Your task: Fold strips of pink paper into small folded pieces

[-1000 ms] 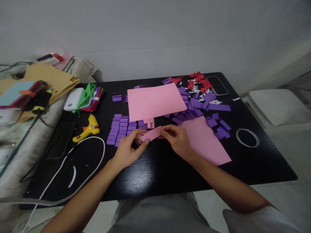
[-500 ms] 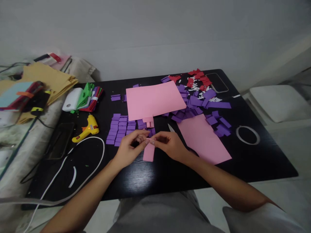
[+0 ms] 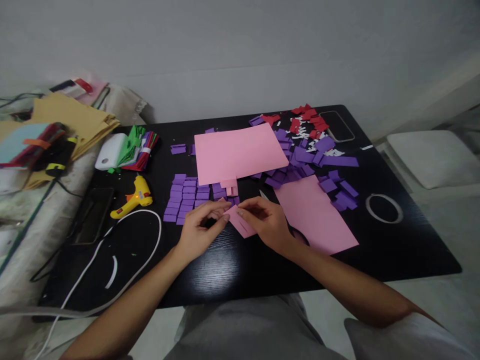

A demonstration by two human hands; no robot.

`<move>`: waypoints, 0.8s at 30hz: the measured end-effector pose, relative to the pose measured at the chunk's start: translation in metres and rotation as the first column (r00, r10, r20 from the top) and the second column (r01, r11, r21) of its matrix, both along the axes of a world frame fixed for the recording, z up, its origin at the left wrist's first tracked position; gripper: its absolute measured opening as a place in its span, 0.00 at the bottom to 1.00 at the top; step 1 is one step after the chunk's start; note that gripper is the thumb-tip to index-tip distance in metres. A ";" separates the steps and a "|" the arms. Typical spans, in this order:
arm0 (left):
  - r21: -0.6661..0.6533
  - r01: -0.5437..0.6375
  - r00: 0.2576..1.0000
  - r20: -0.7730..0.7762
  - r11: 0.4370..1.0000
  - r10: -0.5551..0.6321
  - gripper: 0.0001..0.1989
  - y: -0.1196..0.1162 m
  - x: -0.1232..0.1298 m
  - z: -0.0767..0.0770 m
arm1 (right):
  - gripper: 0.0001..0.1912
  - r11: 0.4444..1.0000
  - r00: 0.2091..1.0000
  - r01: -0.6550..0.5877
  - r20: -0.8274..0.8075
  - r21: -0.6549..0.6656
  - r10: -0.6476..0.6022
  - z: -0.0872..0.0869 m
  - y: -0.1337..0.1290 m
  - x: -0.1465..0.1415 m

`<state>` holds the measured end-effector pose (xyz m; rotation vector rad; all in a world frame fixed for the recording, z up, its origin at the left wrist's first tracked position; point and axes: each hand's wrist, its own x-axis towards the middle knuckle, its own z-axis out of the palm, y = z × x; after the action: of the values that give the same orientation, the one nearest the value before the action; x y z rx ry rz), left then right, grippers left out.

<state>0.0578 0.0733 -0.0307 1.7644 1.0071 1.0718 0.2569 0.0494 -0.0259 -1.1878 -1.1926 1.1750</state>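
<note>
A small pink paper strip (image 3: 243, 226) is held between my two hands above the black table. My left hand (image 3: 200, 225) pinches its left end between thumb and fingers. Thumb and fingertips of my right hand (image 3: 264, 220) close on its upper right part and hide some of it. Just beyond my fingers a small folded pink piece (image 3: 231, 189) lies at the front edge of a large pink sheet (image 3: 240, 154). Rows of folded purple paper pieces (image 3: 183, 197) lie left of it. Partly under my right hand and wrist are scissors (image 3: 300, 235).
Another pink sheet (image 3: 315, 215) lies to the right, near a loose purple pile (image 3: 300, 157) and red scraps (image 3: 309, 117). At left are a yellow glue gun (image 3: 137, 197), a white cable (image 3: 159, 227), a dark phone (image 3: 93, 215) and coloured paper bundles (image 3: 137, 147). A tape ring (image 3: 384, 208) lies right.
The pink strip has turned from hanging straight toward me to slanting down to the right. My right hand has shifted slightly, its fingers higher on the strip.
</note>
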 end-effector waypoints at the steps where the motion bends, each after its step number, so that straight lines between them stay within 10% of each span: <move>1: 0.017 0.002 1.000 -0.001 1.000 -0.002 0.12 0.000 0.000 0.001 | 0.07 1.000 1.000 0.006 0.007 0.007 -0.006 0.001 -0.001 0.000; 24: 0.177 -0.102 0.992 -0.050 0.979 0.112 0.05 -0.009 0.006 0.010 | 0.06 0.999 0.999 -0.003 0.042 0.040 0.001 0.005 -0.007 0.000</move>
<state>0.0637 0.0638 -0.0208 1.9098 1.0828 1.2121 0.2567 0.0422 -0.0204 -1.1865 -1.2440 1.1275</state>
